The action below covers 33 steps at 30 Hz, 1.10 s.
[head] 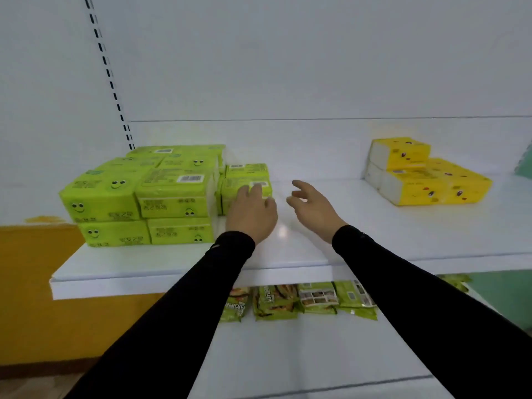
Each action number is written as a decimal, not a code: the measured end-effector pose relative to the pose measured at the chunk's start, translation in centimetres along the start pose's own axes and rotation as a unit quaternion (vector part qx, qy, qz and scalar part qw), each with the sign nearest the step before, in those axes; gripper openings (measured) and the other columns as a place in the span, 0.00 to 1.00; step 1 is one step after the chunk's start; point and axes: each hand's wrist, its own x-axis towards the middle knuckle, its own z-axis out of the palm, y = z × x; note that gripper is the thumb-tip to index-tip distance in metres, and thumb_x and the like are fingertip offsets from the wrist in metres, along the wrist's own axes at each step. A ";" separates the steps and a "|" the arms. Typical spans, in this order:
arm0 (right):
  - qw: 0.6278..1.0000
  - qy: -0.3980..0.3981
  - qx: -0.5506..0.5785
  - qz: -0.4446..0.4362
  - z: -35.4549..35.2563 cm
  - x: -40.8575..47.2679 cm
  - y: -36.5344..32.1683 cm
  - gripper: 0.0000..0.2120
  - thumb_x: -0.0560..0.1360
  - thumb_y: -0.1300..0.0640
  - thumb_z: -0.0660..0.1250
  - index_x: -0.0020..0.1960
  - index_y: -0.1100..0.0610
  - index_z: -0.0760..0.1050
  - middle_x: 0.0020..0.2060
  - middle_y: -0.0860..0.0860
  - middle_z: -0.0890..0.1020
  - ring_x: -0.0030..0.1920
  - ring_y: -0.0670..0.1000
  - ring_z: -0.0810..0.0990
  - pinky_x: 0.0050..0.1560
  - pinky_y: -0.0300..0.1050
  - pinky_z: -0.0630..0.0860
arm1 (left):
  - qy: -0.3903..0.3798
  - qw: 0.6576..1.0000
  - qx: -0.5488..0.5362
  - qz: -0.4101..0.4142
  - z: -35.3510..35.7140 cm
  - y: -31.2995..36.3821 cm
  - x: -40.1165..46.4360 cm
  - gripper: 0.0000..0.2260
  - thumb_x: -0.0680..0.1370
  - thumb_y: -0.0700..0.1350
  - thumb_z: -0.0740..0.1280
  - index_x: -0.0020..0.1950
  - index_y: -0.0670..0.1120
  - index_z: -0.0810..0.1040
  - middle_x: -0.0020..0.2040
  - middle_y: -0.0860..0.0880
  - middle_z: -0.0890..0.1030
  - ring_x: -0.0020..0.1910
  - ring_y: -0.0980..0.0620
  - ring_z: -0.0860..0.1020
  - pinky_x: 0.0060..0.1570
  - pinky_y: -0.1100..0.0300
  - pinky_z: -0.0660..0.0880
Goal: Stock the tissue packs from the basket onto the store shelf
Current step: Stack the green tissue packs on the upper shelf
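**Two hands at the end of the green stack, one still on a pack**

Several lime-green, plastic-wrapped tissue packs (pixel 138 194) printed with smiley faces sit stacked at the left of the white store shelf (pixel 302 249). The rightmost green pack (pixel 244 182) stands at the end of that block, with a second small one just behind it. The left hand (pixel 252 211) rests on it, fingers laid over its top and front edge; they look fairly straight, more a press or nudge than a clenched grip. The right hand (pixel 312 205) hovers just beside it over bare shelf, fingers loosely spread and holding nothing.

Each pack looks light and soft: a block of paper in thin film that gives under the fingers and probably slides easily on the smooth shelf. The glossy wrap is likely slippery, so a pinch at one corner may slip or crumple. A better hold is across the two long sides, or a flat palm pushing on the end face to square it against its neighbours.

Well apart to the right lie yellow tissue packs (pixel 426 177); snack packets (pixel 299 300) show on the shelf below. The basket is not in view
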 end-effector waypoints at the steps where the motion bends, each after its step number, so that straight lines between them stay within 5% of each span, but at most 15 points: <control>1: 1.000 0.009 0.011 -0.007 -1.0 -0.9 0.1 0.24 0.80 0.51 0.62 0.75 0.49 0.64 0.69 0.51 0.73 0.64 0.53 0.76 0.65 0.47 0.72 | 0.004 1.000 -0.011 0.003 0.0 0.4 -0.3 0.22 0.82 0.48 0.57 0.73 0.39 0.65 0.72 0.38 0.67 0.71 0.41 0.66 0.67 0.53 0.63; 5: 0.996 0.059 0.053 -0.045 -6.0 -5.7 1.8 0.22 0.79 0.47 0.64 0.71 0.48 0.69 0.62 0.50 0.77 0.62 0.50 0.78 0.66 0.53 0.74 | 0.020 0.999 -0.038 0.024 0.9 3.7 -3.3 0.22 0.83 0.50 0.57 0.74 0.40 0.65 0.73 0.39 0.68 0.72 0.44 0.65 0.68 0.55 0.60; 10: 0.986 0.106 0.119 -0.053 -12.5 -13.5 6.7 0.14 0.80 0.53 0.64 0.65 0.50 0.72 0.52 0.47 0.79 0.56 0.51 0.81 0.59 0.49 0.79 | 0.045 0.990 -0.119 0.067 5.9 9.3 -10.2 0.21 0.82 0.53 0.59 0.73 0.46 0.69 0.70 0.46 0.73 0.67 0.49 0.71 0.67 0.57 0.65; 14: 0.986 0.104 0.133 -0.016 -17.5 -19.5 13.7 0.12 0.80 0.52 0.64 0.63 0.50 0.73 0.54 0.50 0.80 0.55 0.51 0.82 0.57 0.47 0.80 | 0.022 0.986 -0.150 0.073 12.1 14.0 -16.5 0.20 0.82 0.52 0.60 0.72 0.47 0.70 0.68 0.49 0.75 0.66 0.53 0.72 0.66 0.58 0.67; 20: 0.984 0.089 0.117 0.101 -21.4 -26.6 25.9 0.12 0.79 0.48 0.64 0.62 0.48 0.74 0.57 0.51 0.80 0.56 0.51 0.81 0.61 0.56 0.78 | -0.146 0.983 -0.103 0.038 21.9 16.1 -24.7 0.23 0.82 0.56 0.58 0.75 0.48 0.67 0.73 0.49 0.70 0.71 0.50 0.68 0.69 0.53 0.65; 27: 0.964 -0.006 0.079 0.255 -19.2 -34.0 38.7 0.14 0.79 0.41 0.63 0.61 0.46 0.74 0.58 0.47 0.78 0.60 0.50 0.79 0.62 0.55 0.75 | -0.331 0.922 -0.148 -0.137 32.5 10.8 -31.8 0.23 0.82 0.59 0.56 0.73 0.49 0.68 0.71 0.49 0.71 0.67 0.50 0.71 0.61 0.60 0.64; 30: 0.940 -0.029 0.059 0.334 -15.5 -36.8 45.6 0.21 0.76 0.36 0.62 0.61 0.48 0.75 0.58 0.49 0.80 0.57 0.51 0.80 0.60 0.58 0.76 | -0.394 0.890 -0.125 -0.191 38.8 6.3 -35.0 0.21 0.83 0.57 0.55 0.73 0.49 0.68 0.71 0.49 0.71 0.69 0.49 0.70 0.62 0.61 0.63; 33: 0.900 -0.029 0.078 0.428 -10.8 -40.0 53.5 0.17 0.79 0.40 0.62 0.60 0.50 0.76 0.55 0.52 0.82 0.52 0.53 0.81 0.58 0.60 0.77 | -0.454 0.862 -0.079 -0.209 45.5 0.5 -38.1 0.20 0.84 0.51 0.53 0.74 0.47 0.67 0.73 0.48 0.69 0.72 0.49 0.67 0.62 0.64 0.60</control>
